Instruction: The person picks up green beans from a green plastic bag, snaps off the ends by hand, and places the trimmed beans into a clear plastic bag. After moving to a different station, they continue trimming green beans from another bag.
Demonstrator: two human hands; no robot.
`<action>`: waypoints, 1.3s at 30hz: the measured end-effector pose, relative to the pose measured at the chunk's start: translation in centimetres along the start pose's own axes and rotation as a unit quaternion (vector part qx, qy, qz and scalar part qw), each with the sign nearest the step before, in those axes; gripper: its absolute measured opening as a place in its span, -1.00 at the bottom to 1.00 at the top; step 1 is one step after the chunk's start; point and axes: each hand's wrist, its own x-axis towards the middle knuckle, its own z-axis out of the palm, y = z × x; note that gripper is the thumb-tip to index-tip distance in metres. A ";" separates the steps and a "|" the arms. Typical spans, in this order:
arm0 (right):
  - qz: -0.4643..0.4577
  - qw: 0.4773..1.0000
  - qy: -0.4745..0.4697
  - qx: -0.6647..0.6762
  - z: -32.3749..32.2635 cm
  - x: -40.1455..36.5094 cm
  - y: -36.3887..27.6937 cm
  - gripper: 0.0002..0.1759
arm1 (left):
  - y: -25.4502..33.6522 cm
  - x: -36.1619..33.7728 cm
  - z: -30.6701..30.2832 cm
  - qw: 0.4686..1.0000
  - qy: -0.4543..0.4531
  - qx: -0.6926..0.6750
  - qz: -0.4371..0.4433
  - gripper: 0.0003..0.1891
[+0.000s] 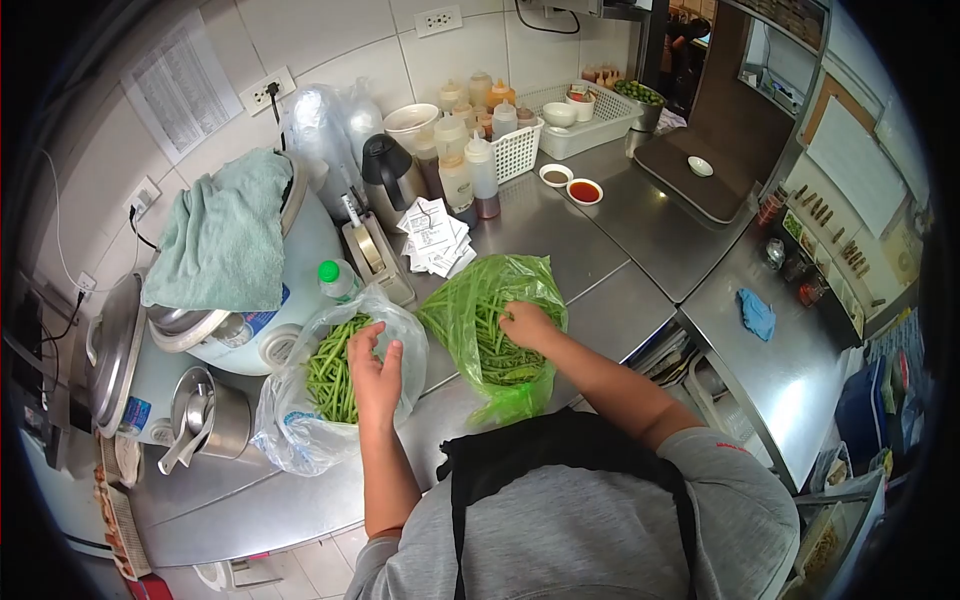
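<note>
Two bags of green beans lie side by side on the steel counter in front of me. Over the clear plastic bag [400,335], my left hand [375,372] is raised with thumb and fingers apart, holding nothing. Cut green beans [332,372] fill that bag. My right hand [528,326] reaches into the green plastic bag [530,275], its fingers curled closed on the long green beans [488,330] inside. Its fingertips are partly hidden, so how many beans it grips does not show.
Behind the bags stand a tape dispenser [372,250], a green-capped bottle [338,280], paper slips [437,240] and squeeze bottles [482,170]. A steel pot with ladles [222,420] is at left, beside large lidded containers [255,335]. Sauce bowls [584,191] sit at the back right.
</note>
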 end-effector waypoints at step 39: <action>-0.265 0.958 0.045 0.103 -5.1 -7.7 -6.7 -0.80 | 3.3 -3.7 5.3 0.970 -0.244 0.012 -0.005 -0.83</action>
